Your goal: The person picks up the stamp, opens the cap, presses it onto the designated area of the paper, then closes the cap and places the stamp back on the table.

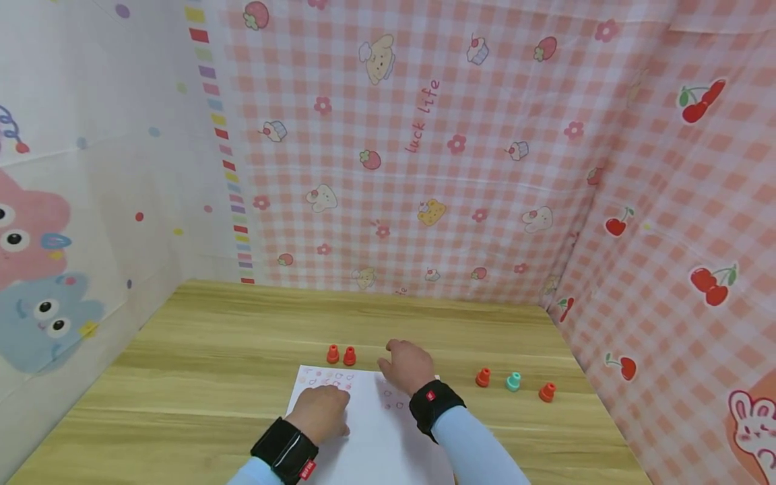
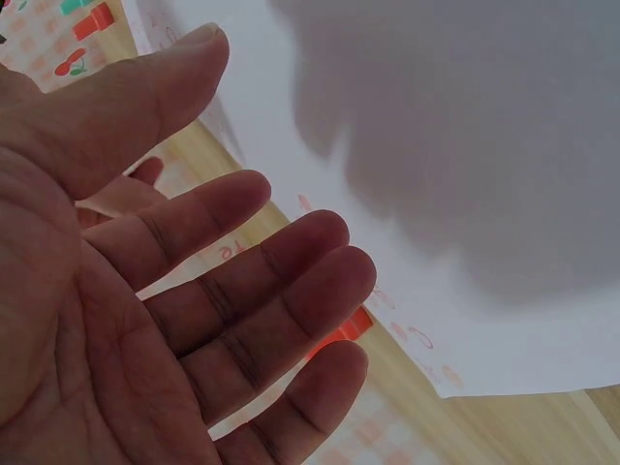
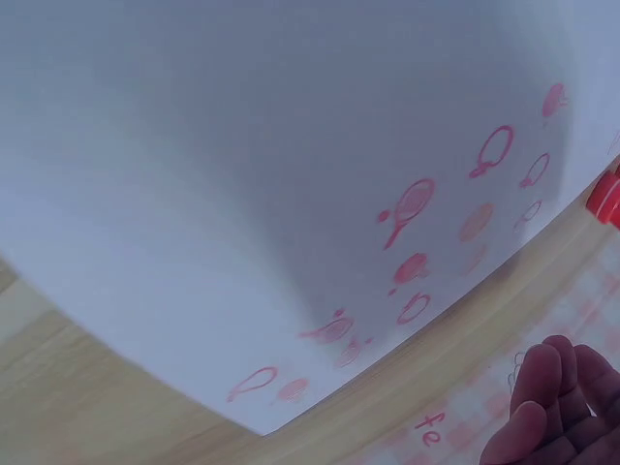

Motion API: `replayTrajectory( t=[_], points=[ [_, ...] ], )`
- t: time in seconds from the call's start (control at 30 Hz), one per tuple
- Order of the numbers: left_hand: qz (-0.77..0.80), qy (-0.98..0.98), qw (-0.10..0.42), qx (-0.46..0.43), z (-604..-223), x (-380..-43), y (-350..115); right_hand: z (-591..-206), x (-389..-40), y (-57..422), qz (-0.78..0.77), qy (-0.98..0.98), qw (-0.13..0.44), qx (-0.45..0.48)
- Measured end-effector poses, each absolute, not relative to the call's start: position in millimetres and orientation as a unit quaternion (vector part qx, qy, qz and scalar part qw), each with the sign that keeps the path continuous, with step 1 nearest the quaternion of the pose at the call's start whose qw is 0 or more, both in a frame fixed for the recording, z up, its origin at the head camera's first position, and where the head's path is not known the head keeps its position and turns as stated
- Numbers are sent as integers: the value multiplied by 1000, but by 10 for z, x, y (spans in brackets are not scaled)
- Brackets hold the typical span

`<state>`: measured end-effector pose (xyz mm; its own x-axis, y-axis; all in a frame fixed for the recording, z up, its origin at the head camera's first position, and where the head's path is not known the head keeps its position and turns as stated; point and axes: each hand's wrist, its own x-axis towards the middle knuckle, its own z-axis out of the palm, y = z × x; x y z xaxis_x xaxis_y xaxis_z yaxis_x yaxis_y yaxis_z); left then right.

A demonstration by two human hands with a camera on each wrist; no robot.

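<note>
A white sheet of paper (image 1: 372, 451) lies on the wooden table, with small pink and red printed marks (image 3: 414, 199) near its far corners. Over its left part hovers my left hand (image 1: 321, 412), palm down; the left wrist view shows its fingers (image 2: 300, 300) loosely bent and apart, holding nothing. My right hand (image 1: 410, 366) is at the paper's far right edge, above the marks there. Its fingers (image 3: 542, 378) are slightly curved in the right wrist view, with nothing visible between them. Two red stamps (image 1: 349, 356) stand just beyond the paper, between the hands.
To the right of the paper stand a red stamp (image 1: 483, 377), a teal stamp (image 1: 513, 382) and another red stamp (image 1: 547, 392). A pink checked cloth (image 1: 400, 175) hangs behind the table (image 1: 200, 377) and along its right side; a white patterned cloth (image 1: 121, 182) hangs at left.
</note>
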<state>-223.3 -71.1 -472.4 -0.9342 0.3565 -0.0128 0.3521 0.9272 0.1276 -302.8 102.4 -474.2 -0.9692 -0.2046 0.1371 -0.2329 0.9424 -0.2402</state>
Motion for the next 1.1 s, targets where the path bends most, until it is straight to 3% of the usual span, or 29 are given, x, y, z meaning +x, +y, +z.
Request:
replayTrajectory(
  t=[0.37, 1.1],
  points=[
    [56, 980, -2, 188, -4707, -2248, -756, -4816, -3160, 776, 118, -981, 62, 141],
    [62, 981, 20, 184, -4738, -2254, -783, -4959, -3306, 374, 112, -977, 76, 167]
  ],
)
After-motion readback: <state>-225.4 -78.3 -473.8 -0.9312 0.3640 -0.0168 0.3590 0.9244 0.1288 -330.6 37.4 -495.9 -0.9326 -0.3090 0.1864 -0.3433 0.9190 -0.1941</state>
